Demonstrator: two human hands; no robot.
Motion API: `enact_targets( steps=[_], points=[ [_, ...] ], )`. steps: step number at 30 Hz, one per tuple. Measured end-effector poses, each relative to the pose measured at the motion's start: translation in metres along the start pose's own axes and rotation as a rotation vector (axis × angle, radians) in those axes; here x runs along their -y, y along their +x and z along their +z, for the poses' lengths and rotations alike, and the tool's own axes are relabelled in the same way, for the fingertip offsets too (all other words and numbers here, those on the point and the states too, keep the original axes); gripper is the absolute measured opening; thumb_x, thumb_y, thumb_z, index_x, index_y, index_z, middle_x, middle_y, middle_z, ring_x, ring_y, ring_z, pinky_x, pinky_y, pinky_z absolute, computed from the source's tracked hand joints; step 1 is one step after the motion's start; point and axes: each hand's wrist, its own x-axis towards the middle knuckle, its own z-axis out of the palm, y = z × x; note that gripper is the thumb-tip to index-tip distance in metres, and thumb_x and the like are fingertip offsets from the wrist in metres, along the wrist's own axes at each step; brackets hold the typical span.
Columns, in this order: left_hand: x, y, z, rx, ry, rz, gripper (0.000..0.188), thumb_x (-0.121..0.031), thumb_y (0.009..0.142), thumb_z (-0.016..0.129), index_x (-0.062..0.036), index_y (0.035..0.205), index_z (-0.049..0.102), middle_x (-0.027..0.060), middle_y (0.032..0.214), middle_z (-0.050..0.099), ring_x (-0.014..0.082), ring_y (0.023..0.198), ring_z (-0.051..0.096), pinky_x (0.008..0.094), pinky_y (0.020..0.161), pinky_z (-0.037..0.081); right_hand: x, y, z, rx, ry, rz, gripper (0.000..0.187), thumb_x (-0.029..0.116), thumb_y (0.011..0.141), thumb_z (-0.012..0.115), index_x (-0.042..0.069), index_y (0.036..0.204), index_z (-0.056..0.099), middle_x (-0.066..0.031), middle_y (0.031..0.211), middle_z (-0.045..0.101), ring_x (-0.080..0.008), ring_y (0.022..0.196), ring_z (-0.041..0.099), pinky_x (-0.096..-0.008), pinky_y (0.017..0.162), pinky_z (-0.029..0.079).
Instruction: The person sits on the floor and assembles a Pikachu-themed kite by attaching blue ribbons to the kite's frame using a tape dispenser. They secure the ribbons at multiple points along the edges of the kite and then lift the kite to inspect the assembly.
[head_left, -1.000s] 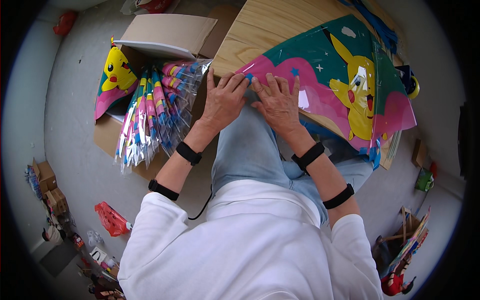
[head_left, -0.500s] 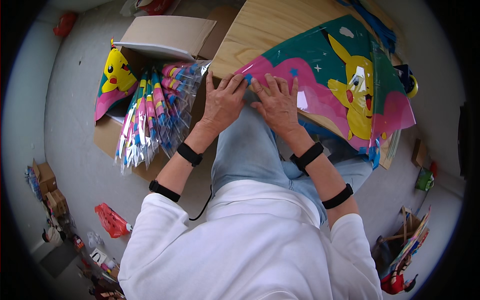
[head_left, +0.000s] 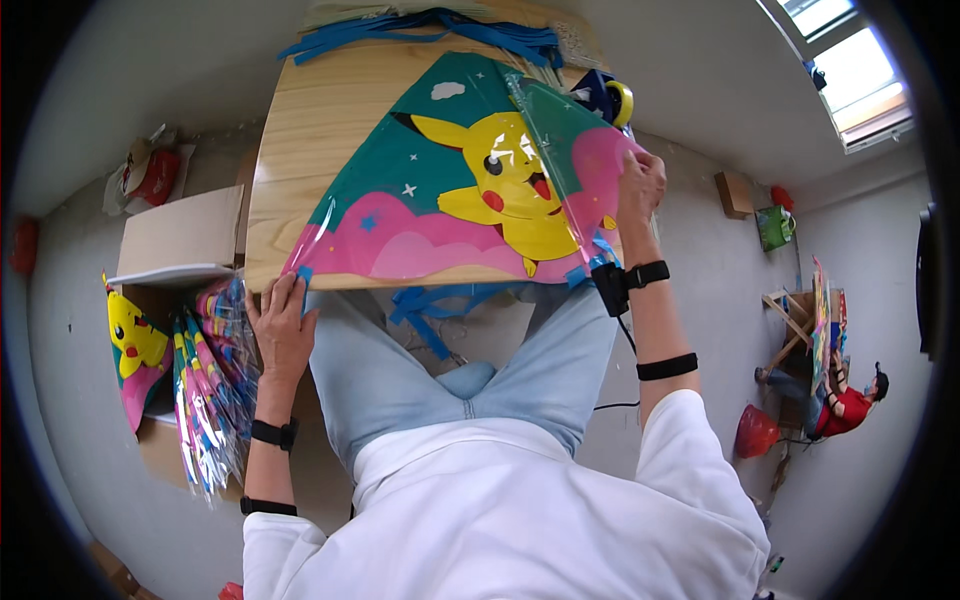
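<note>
A triangular plastic kite [head_left: 375, 235] lies on the wooden table, green and pink with a big yellow cartoon figure. My left hand [head_left: 282, 325] is at its left corner by the table's near edge, fingers bent over the corner beside a small blue strip. At the kite's right corner my right hand [head_left: 640, 190] pinches the pink edge between thumb and fingers. The right-hand panel stands slightly raised along a clear seam. Below this seam, more blue strip shows at the kite's near edge.
Blue ribbons [head_left: 430, 30] lie across the table's far end. A tape dispenser [head_left: 608, 100] with a yellow roll stands at the far right. On the left, an open carton [head_left: 185, 235] holds bagged folded kites [head_left: 210, 390]. A co-worker in red [head_left: 845, 405] sits far right.
My right hand has moved from the kite's left end across to its right corner. The left hand stays near the left corner. The view has swung, so the table now appears more central.
</note>
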Motion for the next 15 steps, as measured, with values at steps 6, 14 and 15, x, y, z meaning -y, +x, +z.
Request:
enact_targets(
  steps=[6,14,15],
  points=[
    [-0.001,0.002,0.000,0.038,0.020,0.007,0.059,-0.016,0.075,0.082,-0.0063,0.131,0.064,0.0061,0.139,0.057,0.0294,0.133,0.050,0.0592,0.119,0.025,-0.058,0.079,-0.017,0.183,0.120,0.196,0.023,0.024,0.090,0.072,0.001,0.095,0.073,-0.0089,0.088,0.073,-0.0195,0.081,0.069,-0.0357,0.074,0.053],
    [-0.002,-0.002,-0.003,0.059,0.022,-0.002,0.060,-0.012,0.074,0.081,-0.0064,0.131,0.064,0.0096,0.139,0.058,0.0314,0.132,0.051,0.0546,0.118,0.028,-0.017,-0.064,-0.017,0.618,-0.092,-0.754,0.019,0.026,0.083,0.076,0.008,0.084,0.073,-0.0136,0.084,0.071,-0.0349,0.081,0.070,-0.0427,0.071,0.055],
    [-0.003,-0.002,-0.003,0.058,0.022,-0.001,0.060,-0.011,0.074,0.081,-0.0064,0.131,0.064,0.0096,0.139,0.058,0.0314,0.132,0.051,0.0546,0.118,0.028,-0.006,-0.067,-0.029,0.631,-0.136,-0.704,0.019,0.027,0.083,0.076,0.008,0.085,0.073,-0.0129,0.084,0.072,-0.0347,0.081,0.070,-0.0439,0.071,0.055]
  ],
)
